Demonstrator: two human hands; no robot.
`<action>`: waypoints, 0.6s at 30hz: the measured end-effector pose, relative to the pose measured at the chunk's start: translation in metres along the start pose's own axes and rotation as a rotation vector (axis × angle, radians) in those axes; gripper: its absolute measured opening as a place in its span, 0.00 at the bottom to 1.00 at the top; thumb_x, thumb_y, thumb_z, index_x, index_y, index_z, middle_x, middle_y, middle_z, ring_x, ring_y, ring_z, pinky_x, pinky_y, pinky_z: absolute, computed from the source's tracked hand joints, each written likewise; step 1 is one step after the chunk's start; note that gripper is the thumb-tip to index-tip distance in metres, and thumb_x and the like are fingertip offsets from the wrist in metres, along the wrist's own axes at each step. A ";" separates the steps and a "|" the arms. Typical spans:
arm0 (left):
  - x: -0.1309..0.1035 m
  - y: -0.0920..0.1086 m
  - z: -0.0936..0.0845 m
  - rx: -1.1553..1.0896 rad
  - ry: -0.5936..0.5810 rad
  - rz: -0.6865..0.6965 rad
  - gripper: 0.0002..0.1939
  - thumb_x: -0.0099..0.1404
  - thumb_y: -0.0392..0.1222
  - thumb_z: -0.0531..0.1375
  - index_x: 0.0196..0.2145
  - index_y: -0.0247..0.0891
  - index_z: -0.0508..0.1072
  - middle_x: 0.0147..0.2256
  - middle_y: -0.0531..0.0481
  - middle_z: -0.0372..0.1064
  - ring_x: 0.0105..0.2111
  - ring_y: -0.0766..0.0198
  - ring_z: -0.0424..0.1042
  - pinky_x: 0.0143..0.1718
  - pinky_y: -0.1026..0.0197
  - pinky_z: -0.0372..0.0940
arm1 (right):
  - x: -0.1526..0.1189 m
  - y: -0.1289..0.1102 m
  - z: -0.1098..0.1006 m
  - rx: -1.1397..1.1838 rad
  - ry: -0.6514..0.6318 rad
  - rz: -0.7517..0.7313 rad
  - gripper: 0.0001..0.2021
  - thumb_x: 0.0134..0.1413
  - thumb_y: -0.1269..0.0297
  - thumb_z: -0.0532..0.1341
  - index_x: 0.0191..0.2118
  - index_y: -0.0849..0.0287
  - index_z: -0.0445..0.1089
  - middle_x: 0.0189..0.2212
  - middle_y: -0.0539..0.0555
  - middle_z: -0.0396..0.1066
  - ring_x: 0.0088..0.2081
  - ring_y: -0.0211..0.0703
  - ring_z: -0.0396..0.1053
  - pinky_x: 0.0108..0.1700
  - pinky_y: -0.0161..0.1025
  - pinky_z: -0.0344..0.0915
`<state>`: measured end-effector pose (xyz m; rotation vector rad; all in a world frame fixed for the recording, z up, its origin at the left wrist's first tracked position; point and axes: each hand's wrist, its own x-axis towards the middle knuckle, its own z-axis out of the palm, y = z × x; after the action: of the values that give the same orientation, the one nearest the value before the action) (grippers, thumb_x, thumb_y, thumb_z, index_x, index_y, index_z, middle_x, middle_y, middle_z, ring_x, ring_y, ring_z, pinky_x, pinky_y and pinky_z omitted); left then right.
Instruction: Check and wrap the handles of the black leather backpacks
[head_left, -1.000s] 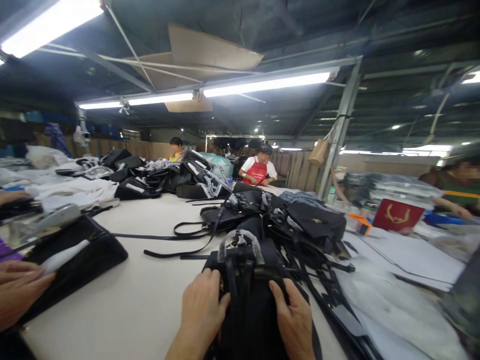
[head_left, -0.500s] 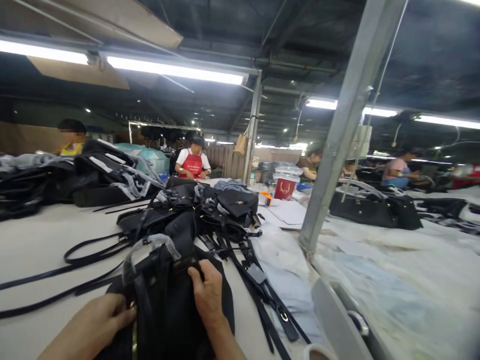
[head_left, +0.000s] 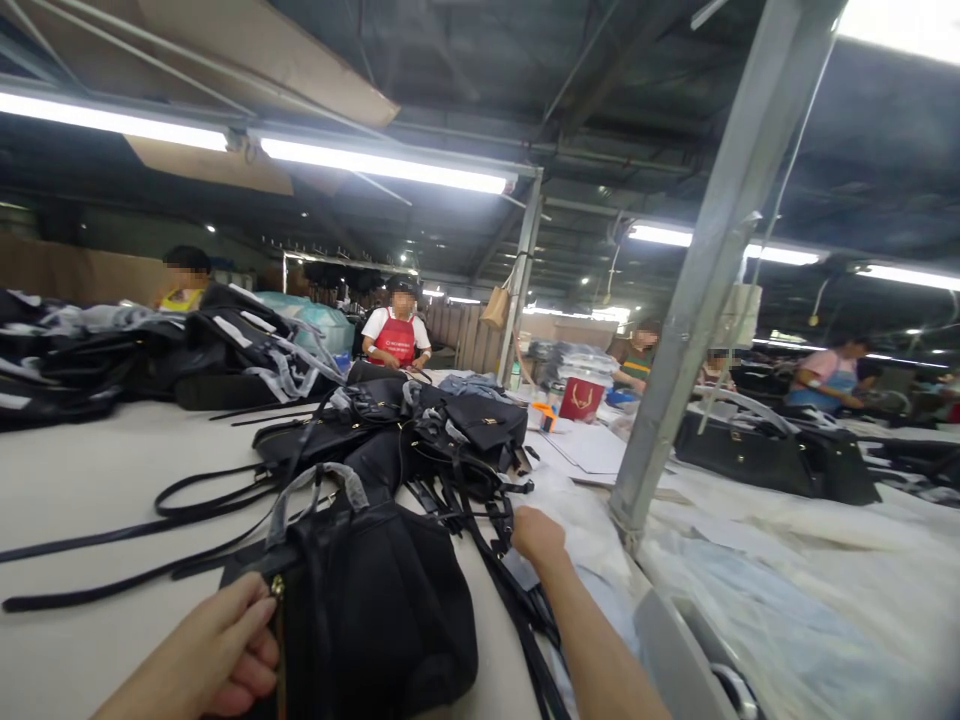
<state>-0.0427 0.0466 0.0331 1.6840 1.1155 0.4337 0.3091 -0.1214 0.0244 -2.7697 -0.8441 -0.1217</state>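
A black bag (head_left: 397, 610) lies in front of me, with a gold zipper down its near left side and a handle (head_left: 352, 488) wrapped in clear plastic. At the zipper edge my left hand (head_left: 232, 645) is closed, thumb and fingers pinching the bag by the zipper's top end. My right hand (head_left: 538, 540) is off the bag, over a bundle of black straps (head_left: 517, 620) to its right. Its fingers are curled and mostly hidden, so whatever they grip cannot be made out. More black bags (head_left: 375, 440) lie piled just behind.
Another heap of black bags (head_left: 225, 345) covers the back left. A metal post (head_left: 675, 300) rises from the table's right side. Behind the pile stand a red box (head_left: 581, 398) and white sheets (head_left: 592, 450). A co-worker in a red apron (head_left: 397, 338) is across the table.
My right hand has let go of the bag's top and moved right to the straps. My left hand stays at the zipper edge. The view has shifted slightly left.
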 end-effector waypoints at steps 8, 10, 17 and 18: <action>0.002 0.025 0.017 0.211 0.273 0.388 0.08 0.63 0.46 0.46 0.27 0.44 0.58 0.26 0.49 0.72 0.30 0.54 0.75 0.33 0.57 0.64 | -0.013 0.015 0.019 -0.072 -0.178 0.005 0.10 0.60 0.61 0.61 0.44 0.61 0.70 0.44 0.54 0.72 0.44 0.45 0.72 0.46 0.49 0.70; 0.004 0.014 0.021 0.101 0.258 0.371 0.10 0.62 0.49 0.46 0.29 0.44 0.60 0.28 0.48 0.73 0.33 0.53 0.75 0.36 0.56 0.64 | -0.015 0.019 0.015 -0.031 -0.123 -0.027 0.06 0.59 0.65 0.62 0.40 0.61 0.71 0.42 0.54 0.72 0.43 0.45 0.71 0.46 0.48 0.69; -0.001 -0.003 0.020 -0.308 0.107 0.228 0.16 0.52 0.57 0.52 0.25 0.41 0.62 0.25 0.51 0.69 0.26 0.62 0.69 0.27 0.63 0.60 | -0.032 -0.027 -0.012 0.485 -0.058 -0.330 0.10 0.57 0.58 0.55 0.28 0.56 0.63 0.23 0.49 0.69 0.26 0.42 0.69 0.30 0.36 0.63; -0.001 -0.001 0.020 -0.320 0.104 0.210 0.16 0.51 0.57 0.52 0.24 0.41 0.62 0.23 0.52 0.68 0.23 0.64 0.67 0.23 0.64 0.57 | -0.043 -0.045 -0.015 0.728 -0.162 -0.384 0.12 0.55 0.52 0.55 0.29 0.55 0.63 0.20 0.48 0.68 0.22 0.40 0.66 0.25 0.35 0.60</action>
<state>-0.0293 0.0347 0.0239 1.5115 0.8906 0.7980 0.2477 -0.1122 0.0417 -1.9411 -1.1679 0.2921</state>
